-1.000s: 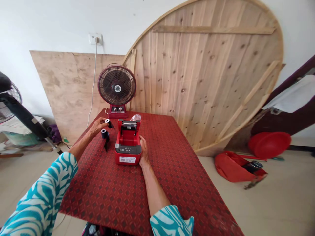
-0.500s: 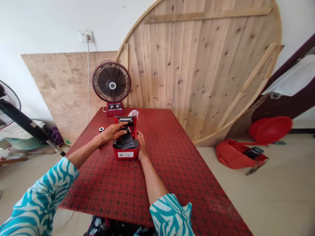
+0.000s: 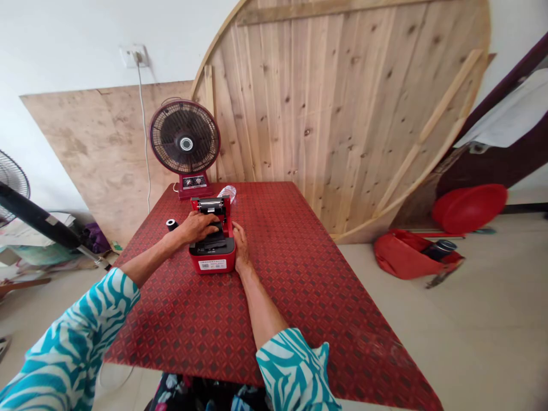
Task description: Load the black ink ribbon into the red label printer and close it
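A red and black label printer (image 3: 212, 260) sits on the table with its lid raised at the back and a white sticker on its front. My left hand (image 3: 197, 226) reaches over from the left, its fingers down in the printer's bay, closed about a black roll (image 3: 217, 229) that they partly cover. Against the printer's right side, my right hand (image 3: 241, 246) steadies the body with its fingers along the wall. A small black roll with a white core (image 3: 172, 224) stands on the table, left of the printer.
The table (image 3: 295, 274) has a red patterned cover. Behind the printer lies a clear plastic bottle (image 3: 229, 193), with a dark red fan (image 3: 186, 144) at the back left. A large round wooden board (image 3: 325, 108) leans on the wall. A red bag (image 3: 398, 254) lies on the floor at right.
The black strip that hung over the printer's front edge no longer hangs there. My left hand has gone lower into the bay with the roll. The whole view has shifted slightly.
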A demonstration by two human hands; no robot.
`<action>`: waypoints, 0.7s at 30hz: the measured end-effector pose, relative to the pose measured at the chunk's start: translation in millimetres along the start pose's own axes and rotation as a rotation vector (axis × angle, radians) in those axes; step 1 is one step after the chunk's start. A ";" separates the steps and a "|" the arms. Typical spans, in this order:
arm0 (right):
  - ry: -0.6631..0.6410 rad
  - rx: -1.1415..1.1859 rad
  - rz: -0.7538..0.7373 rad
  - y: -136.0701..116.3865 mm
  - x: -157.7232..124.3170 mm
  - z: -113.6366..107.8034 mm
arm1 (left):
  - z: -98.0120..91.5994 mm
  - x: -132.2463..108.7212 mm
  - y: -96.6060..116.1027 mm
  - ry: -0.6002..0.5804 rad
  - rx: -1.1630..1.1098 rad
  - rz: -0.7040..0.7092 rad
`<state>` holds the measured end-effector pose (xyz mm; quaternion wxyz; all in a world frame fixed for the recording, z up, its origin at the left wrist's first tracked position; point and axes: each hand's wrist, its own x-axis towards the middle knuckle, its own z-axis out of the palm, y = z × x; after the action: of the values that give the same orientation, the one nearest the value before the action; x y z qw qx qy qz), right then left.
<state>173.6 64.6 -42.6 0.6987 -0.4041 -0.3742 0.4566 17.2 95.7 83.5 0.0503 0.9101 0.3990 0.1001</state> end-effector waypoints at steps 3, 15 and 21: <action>-0.002 -0.008 0.001 -0.1 -0.2 0.4 | 2.9 10.8 2.2 -0.152 0.071 -0.044; -0.006 0.012 0.052 -5.2 -1.0 1.0 | -10.4 -3.7 13.5 -0.155 -0.182 -0.048; -0.017 -0.025 0.044 -5.8 -0.4 -1.2 | -7.9 -37.2 18.9 -0.116 -0.327 0.021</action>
<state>176.5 62.5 -37.9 0.6803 -0.4172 -0.3769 0.4702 4.3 55.6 89.2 0.2195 0.8980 0.3645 0.1115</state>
